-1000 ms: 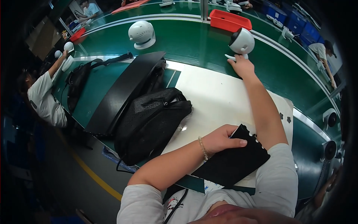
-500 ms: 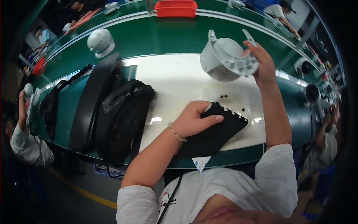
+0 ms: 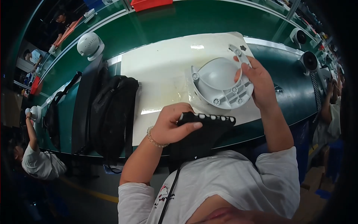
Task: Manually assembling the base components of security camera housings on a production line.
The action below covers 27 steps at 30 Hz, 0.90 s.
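My right hand grips a pale grey-white plastic base by its curved arm. The base is tilted so its hollow, ribbed underside with several round sockets faces up. My left hand pinches a dark, flat sheet at its upper corner, thumb on top. Several white round spots line that sheet's upper edge, just below the base and apart from it. Under both hands lies a white mat; the base hides part of it.
Left of the mat are a black mesh bag and a long dark panel. A white rounded device stands behind them. Small fans stand at the right. A red bin is at the back; a person works at far left.
My right hand has lowered the base toward me and turned its underside up. The sheet in my left hand has shifted left and tipped, so its spotted edge lies nearly level. The view has turned.
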### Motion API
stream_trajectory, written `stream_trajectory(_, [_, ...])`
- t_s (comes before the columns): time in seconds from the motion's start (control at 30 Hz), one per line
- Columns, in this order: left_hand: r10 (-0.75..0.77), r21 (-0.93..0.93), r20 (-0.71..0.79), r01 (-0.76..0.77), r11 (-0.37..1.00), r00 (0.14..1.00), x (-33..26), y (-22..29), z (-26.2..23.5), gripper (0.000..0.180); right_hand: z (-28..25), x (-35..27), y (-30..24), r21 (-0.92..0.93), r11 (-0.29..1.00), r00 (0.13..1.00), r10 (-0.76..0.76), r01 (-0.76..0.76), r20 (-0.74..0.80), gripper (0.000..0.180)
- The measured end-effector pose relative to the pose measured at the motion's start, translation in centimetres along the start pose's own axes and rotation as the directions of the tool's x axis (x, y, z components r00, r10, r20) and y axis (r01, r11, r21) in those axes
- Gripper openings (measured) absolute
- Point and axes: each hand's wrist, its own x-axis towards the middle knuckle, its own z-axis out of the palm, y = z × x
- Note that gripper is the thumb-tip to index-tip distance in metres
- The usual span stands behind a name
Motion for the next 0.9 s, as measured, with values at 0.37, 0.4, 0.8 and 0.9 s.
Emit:
stream_trajectory(0.37, [0.006,0.007,-0.013,-0.006,1.0,1.0,-0.3,-0.4,0.4,0.02,0.4,-1.3,2.0,0.049,0.983,0.977,-0.167,0.174,-0.13,0.04])
stream_trajectory(0.4, [0.007,0.017,-0.003,-0.007,1.0,1.0,-0.3,-0.4,0.4,0.019,0.5,-1.4,2.1,0.086,0.98,0.976,-0.168,0.18,-0.136,0.04])
stream_trajectory(0.8, [0.054,0.053,-0.068,-0.05,0.997,0.996,-0.1,0.1,1.1,0.017,0.5,-4.9,2.6,-0.637,0.598,0.703,-0.701,0.487,-0.121,0.044])
stream_trajectory(0.9, [0.052,0.093,-0.032,-0.049,0.994,0.998,0.1,0.4,1.1,0.016,2.7,-6.8,1.0,-0.757,0.256,0.677,-0.666,0.602,0.313,0.029])
